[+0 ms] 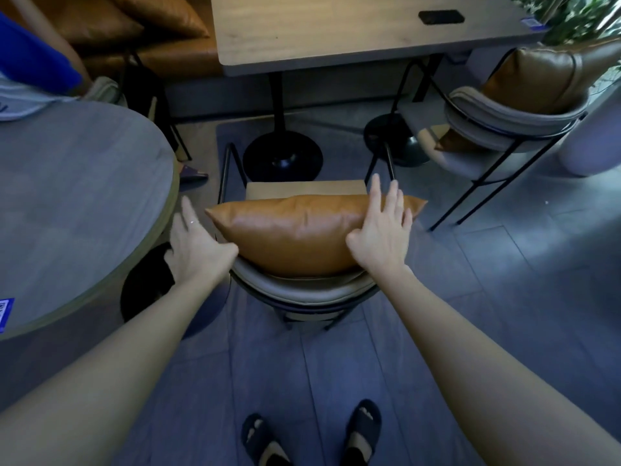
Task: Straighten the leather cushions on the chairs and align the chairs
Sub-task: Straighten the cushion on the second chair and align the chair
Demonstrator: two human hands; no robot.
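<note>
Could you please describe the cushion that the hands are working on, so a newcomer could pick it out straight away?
Start at the rectangular wooden table at the top of the view; the chair directly below it, nearest the camera, carries the tan leather cushion. It leans against that chair's backrest with the left hand and right hand at its ends, unlike the untouched cushion on the right-hand chair.

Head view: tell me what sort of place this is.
Probably a café or lounge seating area: a rectangular wooden pedestal table, matching metal-framed chairs with tan leather cushions, and a round grey table.
</note>
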